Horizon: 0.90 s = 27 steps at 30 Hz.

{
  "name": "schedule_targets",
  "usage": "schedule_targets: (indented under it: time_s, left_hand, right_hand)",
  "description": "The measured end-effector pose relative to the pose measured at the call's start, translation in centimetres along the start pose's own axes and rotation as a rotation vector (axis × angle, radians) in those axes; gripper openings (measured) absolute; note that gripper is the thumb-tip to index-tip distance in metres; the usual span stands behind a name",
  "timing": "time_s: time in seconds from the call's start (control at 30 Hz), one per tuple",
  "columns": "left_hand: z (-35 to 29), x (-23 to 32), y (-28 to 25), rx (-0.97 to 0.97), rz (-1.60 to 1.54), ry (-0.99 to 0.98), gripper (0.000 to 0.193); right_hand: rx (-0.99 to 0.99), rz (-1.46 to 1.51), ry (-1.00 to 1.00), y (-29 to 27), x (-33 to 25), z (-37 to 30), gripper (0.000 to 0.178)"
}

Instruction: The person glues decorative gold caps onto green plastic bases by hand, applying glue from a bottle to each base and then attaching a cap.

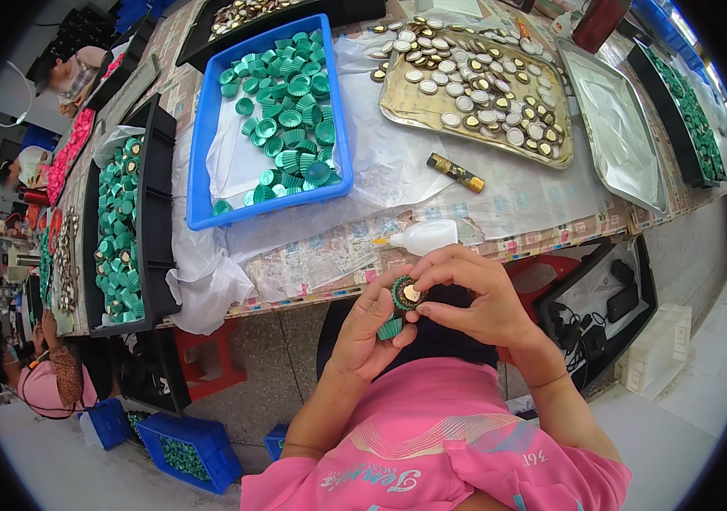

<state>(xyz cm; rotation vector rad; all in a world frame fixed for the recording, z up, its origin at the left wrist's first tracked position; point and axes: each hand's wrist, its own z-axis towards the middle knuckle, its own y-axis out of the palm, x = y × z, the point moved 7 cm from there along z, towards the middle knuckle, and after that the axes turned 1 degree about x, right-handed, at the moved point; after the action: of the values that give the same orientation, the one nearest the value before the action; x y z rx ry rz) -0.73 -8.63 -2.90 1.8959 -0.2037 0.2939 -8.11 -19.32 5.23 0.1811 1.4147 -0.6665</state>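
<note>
My left hand (362, 334) is closed around a green fluted foil cup (399, 298), which has a brown round piece with a gold-coloured centre (412, 294) in its mouth. Lower in the same hand sits a second green cup (390, 329). From the other side, the fingers of my right hand (481, 294) pinch the rim of the filled cup. Just beyond my hands, a white squeeze bottle (430, 237) lies on its side, its yellow tip pointing left. Farther back lies a black-and-gold cylinder (455, 173).
A blue tray (199, 170) of loose green cups stands at left, beside a black crate (156, 170) of cups. Round discs fill and spill past a gold tray (397, 111). A silver tray (627, 136) lies at right. Co-workers sit at far left.
</note>
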Motion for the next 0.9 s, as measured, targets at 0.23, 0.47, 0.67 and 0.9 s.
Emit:
schedule_targets:
  time_s: [0.23,0.47,0.67,0.9]
  left_hand:
    - [-0.2,0.4,-0.4,-0.002,0.004,-0.006,0.044]
    - [-0.9,1.8,0.5,0.017,0.345,0.156,0.044]
    - [-1.3,2.7,0.5,0.140,0.647,0.295,0.039]
    - [-0.8,2.0,0.9,0.089,0.460,0.163,0.033]
  right_hand:
    - [0.012,-0.028,0.006,0.6,0.1,0.0,0.025]
    - [0.053,-0.099,-0.107,1.1,0.0,-0.2,0.026]
    - [0.088,-0.186,-0.172,1.8,-0.4,-0.3,0.035]
    - [0.090,-0.149,-0.080,1.2,-0.3,-0.6,0.040]
